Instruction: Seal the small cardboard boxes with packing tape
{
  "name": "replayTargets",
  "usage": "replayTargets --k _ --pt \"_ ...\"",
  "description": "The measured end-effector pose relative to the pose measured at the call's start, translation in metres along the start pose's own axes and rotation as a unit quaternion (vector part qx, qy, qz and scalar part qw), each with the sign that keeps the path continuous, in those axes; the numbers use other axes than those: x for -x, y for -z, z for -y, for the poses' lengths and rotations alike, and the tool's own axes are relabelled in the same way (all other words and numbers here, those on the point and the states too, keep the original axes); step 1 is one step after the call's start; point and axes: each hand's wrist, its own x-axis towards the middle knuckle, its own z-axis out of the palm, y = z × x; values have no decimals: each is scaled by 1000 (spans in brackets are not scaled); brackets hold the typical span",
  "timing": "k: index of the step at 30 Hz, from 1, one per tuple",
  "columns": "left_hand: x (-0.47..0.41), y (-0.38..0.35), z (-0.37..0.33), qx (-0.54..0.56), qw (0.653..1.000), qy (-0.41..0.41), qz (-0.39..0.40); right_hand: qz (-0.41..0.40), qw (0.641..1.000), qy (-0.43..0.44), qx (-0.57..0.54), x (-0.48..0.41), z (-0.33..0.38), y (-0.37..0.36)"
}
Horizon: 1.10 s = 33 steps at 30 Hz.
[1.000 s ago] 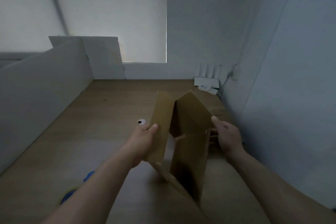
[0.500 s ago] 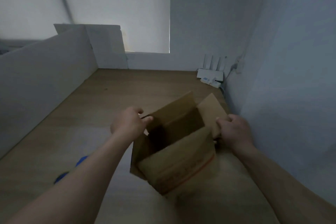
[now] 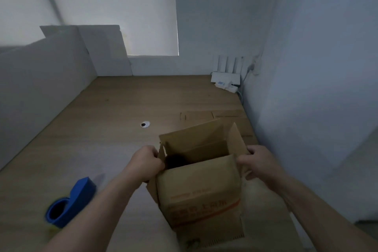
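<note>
A brown cardboard box with orange print on its near side stands unfolded in front of me, its top flaps up and its inside dark. My left hand grips the box's left side flap. On the right side flap my right hand is closed. A blue tape dispenser lies on the wooden desk at the lower left, beside my left forearm.
Flat unfolded cardboard lies on the desk behind the box, near the right wall. A white router with antennas and a power strip sit at the far right corner. A cable hole is mid-desk. White partitions bound the left.
The flat cardboard has been spread into an upright box shape. Both hands shifted to its side flaps, and the view tilted down, showing the blue tape dispenser.
</note>
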Motion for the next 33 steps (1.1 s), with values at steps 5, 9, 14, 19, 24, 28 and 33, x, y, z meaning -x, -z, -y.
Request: replayTargets --k 5,9,14,19,24,28,33 --pt "7 20 3 -100 993 6 62 134 982 -41 125 1 18 -6" --pt "7 17 25 -86 993 17 82 221 948 -90 210 0 23 -20" --pt "0 20 27 -7 999 6 37 191 921 -23 339 3 25 -51" --pt "-5 -2 31 -99 994 10 39 102 914 95 382 10 10 -90" --pt "-9 -32 45 -107 993 -32 42 121 902 94 404 5 -16 -107" --pt "1 -28 59 -69 985 -80 134 136 947 75 281 2 -29 -101" --pt "25 -3 83 -10 928 -114 355 225 971 53 60 8 -32 -72"
